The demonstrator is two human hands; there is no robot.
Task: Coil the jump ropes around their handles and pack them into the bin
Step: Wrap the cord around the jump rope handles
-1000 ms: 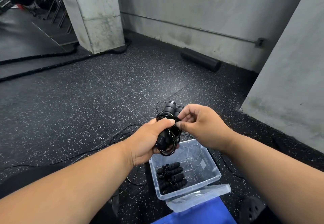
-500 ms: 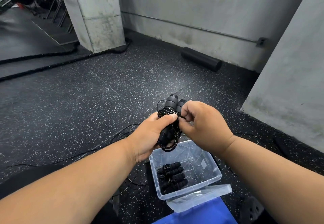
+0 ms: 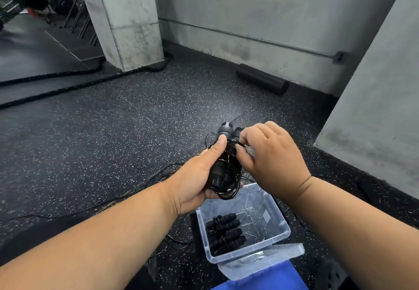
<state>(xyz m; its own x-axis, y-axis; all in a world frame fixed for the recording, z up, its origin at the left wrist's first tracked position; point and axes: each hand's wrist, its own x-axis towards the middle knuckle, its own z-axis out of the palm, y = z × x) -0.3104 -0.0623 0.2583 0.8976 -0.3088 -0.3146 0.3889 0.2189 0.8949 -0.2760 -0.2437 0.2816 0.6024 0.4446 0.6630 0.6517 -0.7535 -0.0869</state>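
My left hand (image 3: 195, 181) grips a pair of black jump rope handles (image 3: 224, 153) held upright, with thin black rope looped around them. My right hand (image 3: 269, 160) pinches a strand of that rope near the handles' upper end. Below the hands sits a clear plastic bin (image 3: 278, 233) on the floor. Inside it lie coiled black jump ropes (image 3: 226, 233) with ribbed handles, bunched at the bin's left side.
Loose black rope (image 3: 145, 183) trails over the speckled rubber floor left of the bin. The bin's clear lid (image 3: 260, 262) lies in front of it, with a blue object (image 3: 260, 280) below. A black foam roller (image 3: 263, 82) lies by the far wall; thick battle ropes (image 3: 56, 85) run at left.
Both hands have risen a little with the bundle. My right hand has shifted up along the handles, working the rope near their upper end.
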